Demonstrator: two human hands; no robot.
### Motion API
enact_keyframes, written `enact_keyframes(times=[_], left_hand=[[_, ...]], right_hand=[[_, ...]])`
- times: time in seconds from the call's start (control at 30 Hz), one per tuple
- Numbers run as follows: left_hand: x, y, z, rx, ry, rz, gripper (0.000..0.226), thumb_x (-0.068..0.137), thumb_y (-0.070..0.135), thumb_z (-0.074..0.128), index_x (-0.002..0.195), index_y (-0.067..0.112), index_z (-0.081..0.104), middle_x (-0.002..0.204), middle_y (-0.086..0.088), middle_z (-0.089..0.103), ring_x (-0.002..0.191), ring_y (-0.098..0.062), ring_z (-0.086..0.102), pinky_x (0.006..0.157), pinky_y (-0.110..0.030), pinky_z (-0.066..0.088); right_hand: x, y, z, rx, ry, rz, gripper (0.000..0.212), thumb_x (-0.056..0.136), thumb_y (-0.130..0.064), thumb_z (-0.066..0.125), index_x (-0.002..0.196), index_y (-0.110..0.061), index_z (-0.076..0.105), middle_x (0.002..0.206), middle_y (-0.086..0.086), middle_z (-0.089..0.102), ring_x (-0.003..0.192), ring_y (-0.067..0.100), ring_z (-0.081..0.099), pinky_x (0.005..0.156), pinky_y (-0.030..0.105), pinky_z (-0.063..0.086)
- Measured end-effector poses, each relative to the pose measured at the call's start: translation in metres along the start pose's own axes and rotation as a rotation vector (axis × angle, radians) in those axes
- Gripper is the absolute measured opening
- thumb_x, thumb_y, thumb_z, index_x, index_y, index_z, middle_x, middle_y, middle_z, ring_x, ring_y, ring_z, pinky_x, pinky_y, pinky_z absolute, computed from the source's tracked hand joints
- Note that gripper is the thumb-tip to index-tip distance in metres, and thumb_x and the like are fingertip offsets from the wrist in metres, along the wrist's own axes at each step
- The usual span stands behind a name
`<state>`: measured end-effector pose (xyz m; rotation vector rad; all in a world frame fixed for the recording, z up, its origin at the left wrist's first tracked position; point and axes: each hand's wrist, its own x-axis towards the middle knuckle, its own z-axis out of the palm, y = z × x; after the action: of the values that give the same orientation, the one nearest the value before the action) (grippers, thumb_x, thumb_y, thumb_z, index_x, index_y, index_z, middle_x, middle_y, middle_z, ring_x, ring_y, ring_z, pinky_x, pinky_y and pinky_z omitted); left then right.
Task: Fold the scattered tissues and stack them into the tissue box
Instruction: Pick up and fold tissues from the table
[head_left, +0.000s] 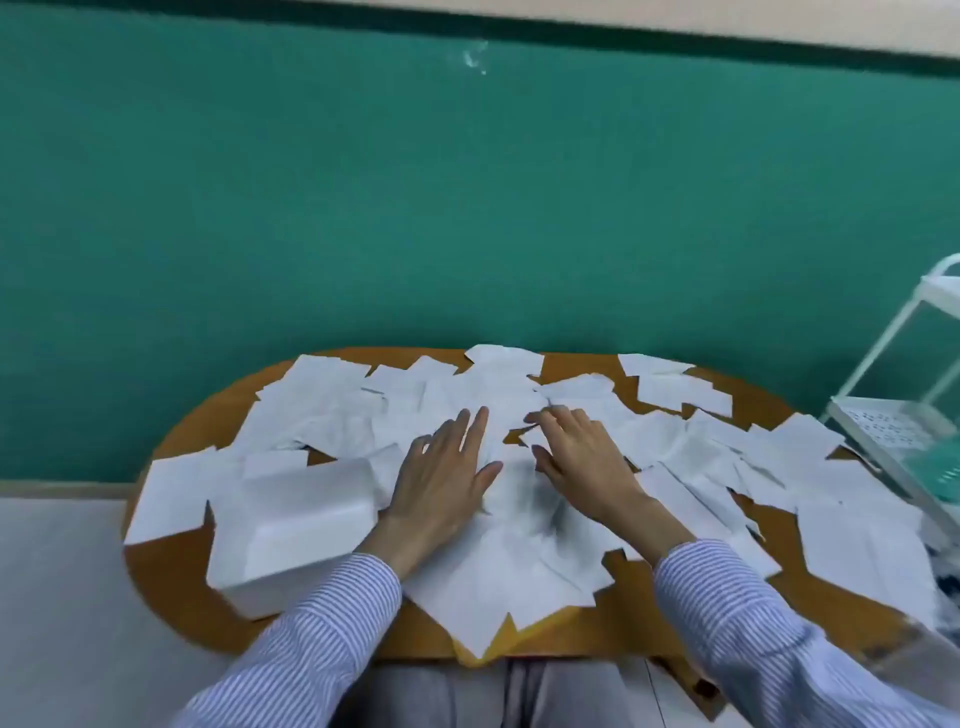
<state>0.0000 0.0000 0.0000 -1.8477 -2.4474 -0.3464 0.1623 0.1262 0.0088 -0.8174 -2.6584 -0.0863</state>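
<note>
White rack (904, 415) cropped at right edge, tabletop (171, 566) mostly under tissues (519, 561), whole view blurred.

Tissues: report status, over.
Left hand flat, right hand fingers bent, both on tissues. Tissue box left, none visibly stacked. Table covered.

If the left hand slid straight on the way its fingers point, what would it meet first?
More scattered tissues: the left hand lies flat, fingers aimed at the table's far edge. Beyond that, probably the green wall; depth is unclear.
</note>
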Motion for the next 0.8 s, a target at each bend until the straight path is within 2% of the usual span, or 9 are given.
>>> enact_keyframes(times=[0.1,0.2,0.4,0.47,0.53,0.63,0.73,0.8], left_hand=[[-0.036,0.003,-0.004,-0.033,-0.044,-0.014,0.068,0.105,0.054,0.024,0.16,0.023,-0.001,0.168,-0.002,0.007,0.154,-0.022,0.014,0.122,-0.039,0.016],[-0.064,0.006,0.005,-0.076,-0.085,-0.019,0.069,0.105,0.054,0.03,0.16,0.024,0.003,0.168,-0.001,0.012,0.153,-0.021,0.017,0.121,-0.039,0.021],[-0.091,0.01,0.034,-0.118,-0.211,-0.001,0.071,0.103,0.053,0.037,0.16,0.021,0.009,0.166,-0.001,0.02,0.148,-0.022,0.031,0.116,-0.038,0.031],[-0.093,0.008,0.048,-0.117,-0.263,0.027,0.071,0.103,0.054,0.035,0.16,0.021,0.009,0.167,-0.001,0.017,0.149,-0.021,0.027,0.117,-0.038,0.029],[-0.094,0.004,0.064,-0.116,-0.332,0.056,0.07,0.104,0.055,0.034,0.161,0.024,0.008,0.168,0.001,0.009,0.153,-0.018,0.015,0.121,-0.038,0.021],[-0.085,-0.004,0.079,-0.112,-0.388,0.175,0.069,0.104,0.057,0.032,0.161,0.029,0.006,0.168,0.008,-0.006,0.154,-0.011,-0.003,0.126,-0.037,0.006],[-0.072,-0.01,0.084,-0.158,-0.427,0.302,0.067,0.104,0.054,0.035,0.16,0.032,0.007,0.166,0.013,-0.009,0.153,-0.005,-0.008,0.124,-0.029,-0.002],[-0.068,-0.011,0.085,-0.18,-0.41,0.346,0.066,0.104,0.053,0.038,0.16,0.032,0.012,0.166,0.014,-0.006,0.152,-0.003,-0.008,0.123,-0.025,-0.003]], right_hand=[[-0.034,-0.01,-0.007,0.034,-0.019,-0.036,0.035,0.1,-0.027,0.051,0.134,-0.02,0.049,0.136,0.005,0.052,0.116,0.027,0.053,0.091,0.037,0.046],[-0.063,-0.016,-0.005,0.07,-0.125,-0.079,0.036,0.1,-0.027,0.051,0.135,-0.022,0.048,0.139,0.003,0.051,0.119,0.026,0.052,0.091,0.038,0.048],[-0.097,-0.018,0.019,0.175,-0.253,-0.12,0.042,0.102,-0.026,0.047,0.143,-0.033,0.044,0.149,-0.007,0.047,0.134,0.016,0.045,0.105,0.031,0.041],[-0.102,-0.018,0.031,0.181,-0.275,-0.166,0.045,0.103,-0.026,0.043,0.147,-0.035,0.04,0.153,-0.008,0.041,0.139,0.014,0.038,0.109,0.03,0.037],[-0.107,-0.016,0.043,0.173,-0.304,-0.19,0.044,0.104,-0.029,0.039,0.148,-0.035,0.039,0.156,-0.007,0.036,0.141,0.015,0.036,0.11,0.031,0.035],[-0.118,-0.003,0.055,0.147,-0.317,-0.217,0.038,0.104,-0.032,0.037,0.14,-0.03,0.051,0.148,-0.002,0.046,0.128,0.021,0.047,0.101,0.034,0.042],[-0.125,0.012,0.058,0.167,-0.271,-0.234,0.034,0.102,-0.036,0.04,0.125,-0.029,0.064,0.124,-0.005,0.058,0.106,0.017,0.056,0.086,0.028,0.046],[-0.127,0.019,0.059,0.172,-0.24,-0.26,0.032,0.101,-0.039,0.041,0.117,-0.031,0.067,0.114,-0.008,0.06,0.095,0.013,0.056,0.078,0.027,0.046]])
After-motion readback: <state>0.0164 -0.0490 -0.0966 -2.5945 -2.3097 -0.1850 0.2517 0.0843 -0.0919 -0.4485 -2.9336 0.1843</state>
